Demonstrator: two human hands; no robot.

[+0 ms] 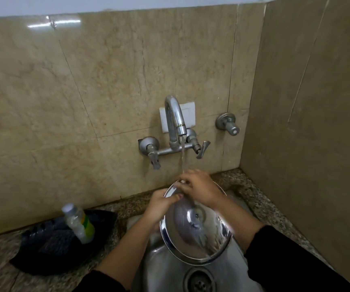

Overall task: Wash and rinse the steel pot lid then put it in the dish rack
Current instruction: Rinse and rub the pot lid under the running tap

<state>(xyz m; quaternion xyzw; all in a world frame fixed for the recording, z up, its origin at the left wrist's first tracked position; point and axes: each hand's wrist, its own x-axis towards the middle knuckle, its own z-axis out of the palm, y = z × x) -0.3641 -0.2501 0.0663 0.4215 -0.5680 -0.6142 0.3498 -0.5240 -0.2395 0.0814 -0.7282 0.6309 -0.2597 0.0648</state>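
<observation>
Steel everywhere at the near edge: the sink basin [161, 262] with its drain [199, 280] lies closest, and just above it the steel pot lid [195, 234] is held tilted over the basin, its shiny underside facing up toward the camera. Both of the 2 hands are on it. The left hand [159, 207] is closed around the lid's left rim, thumb over the edge. The right hand [201, 189] rests on the far upper rim with fingers curled, seemingly rubbing the metal where the water lands; whether it grips or only presses, I cannot tell. Beyond them, a thin stream [183, 159] falls from the wall tap [175, 121], so rinsing looks to be underway. No suds or scrubber show, so washing is probably done. Left on the granite counter sits a dark basket [49, 247] holding a bottle [78, 222]; placing the lid in a rack remains.
</observation>
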